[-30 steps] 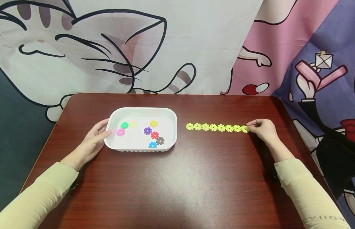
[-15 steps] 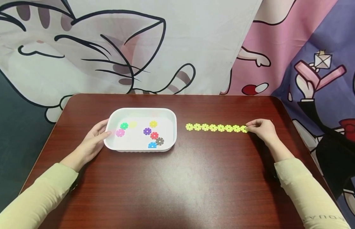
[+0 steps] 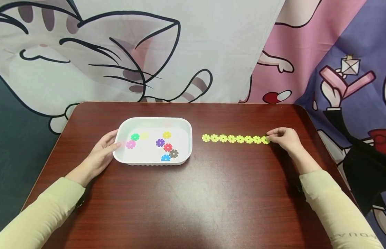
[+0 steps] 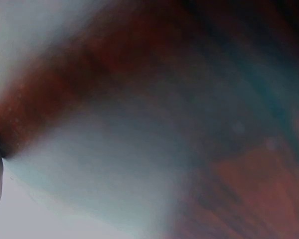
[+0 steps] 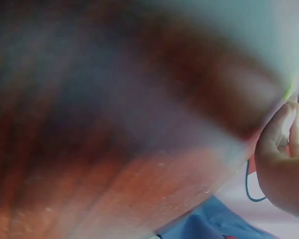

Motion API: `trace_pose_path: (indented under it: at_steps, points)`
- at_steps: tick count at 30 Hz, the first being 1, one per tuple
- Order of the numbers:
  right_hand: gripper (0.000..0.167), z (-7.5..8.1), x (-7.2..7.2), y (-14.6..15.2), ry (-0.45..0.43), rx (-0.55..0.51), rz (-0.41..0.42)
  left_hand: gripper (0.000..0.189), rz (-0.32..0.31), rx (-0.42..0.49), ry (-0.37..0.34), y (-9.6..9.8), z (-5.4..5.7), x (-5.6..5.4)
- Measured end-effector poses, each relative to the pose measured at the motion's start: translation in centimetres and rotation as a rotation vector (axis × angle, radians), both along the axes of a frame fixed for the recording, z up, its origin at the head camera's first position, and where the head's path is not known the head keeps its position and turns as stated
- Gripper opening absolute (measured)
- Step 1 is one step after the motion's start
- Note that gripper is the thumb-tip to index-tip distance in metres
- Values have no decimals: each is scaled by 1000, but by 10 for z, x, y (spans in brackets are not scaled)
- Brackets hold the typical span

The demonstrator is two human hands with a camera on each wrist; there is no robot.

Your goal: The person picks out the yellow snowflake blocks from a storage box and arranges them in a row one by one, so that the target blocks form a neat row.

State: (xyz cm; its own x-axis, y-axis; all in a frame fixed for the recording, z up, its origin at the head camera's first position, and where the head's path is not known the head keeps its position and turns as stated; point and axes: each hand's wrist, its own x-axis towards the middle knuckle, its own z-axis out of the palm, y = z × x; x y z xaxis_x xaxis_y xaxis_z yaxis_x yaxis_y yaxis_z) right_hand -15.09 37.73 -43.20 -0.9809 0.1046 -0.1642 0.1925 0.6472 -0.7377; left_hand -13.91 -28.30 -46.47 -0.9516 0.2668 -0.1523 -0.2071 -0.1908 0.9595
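My left hand (image 3: 102,150) grips the left end of a white tray (image 3: 152,121), thumb over the rim and fingers along the outer side. Several flower-shaped plastic discs lie in the tray, among them a green disc (image 3: 135,137), a purple disc (image 3: 160,143) and a grey disc (image 3: 173,154). Right of the tray, several yellow discs form a straight row (image 3: 231,139) on the table. At the row's right end, my right hand (image 3: 284,140) pinches the last yellow disc between thumb and fingers. In the right wrist view a bit of yellow-green shows at the fingertips (image 5: 288,105).
The brown wooden table (image 3: 196,193) spans the view, its far edge just behind the tray and row. Behind it hangs a white cloth (image 3: 230,45) with a cat drawing, and a pink and purple cloth (image 3: 314,45) at right.
My right hand has shifted very slightly at the row's right end, still pinching the last disc. The tray, its discs and my left hand stay as they were.
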Motion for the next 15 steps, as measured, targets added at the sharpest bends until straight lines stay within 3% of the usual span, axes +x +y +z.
trace_pose_path:
  at_steps: [15]
  points:
    - [35, 20, -21, -43, 22, -71, 46, 42, 5, 29, 14, -1, -1, 1]
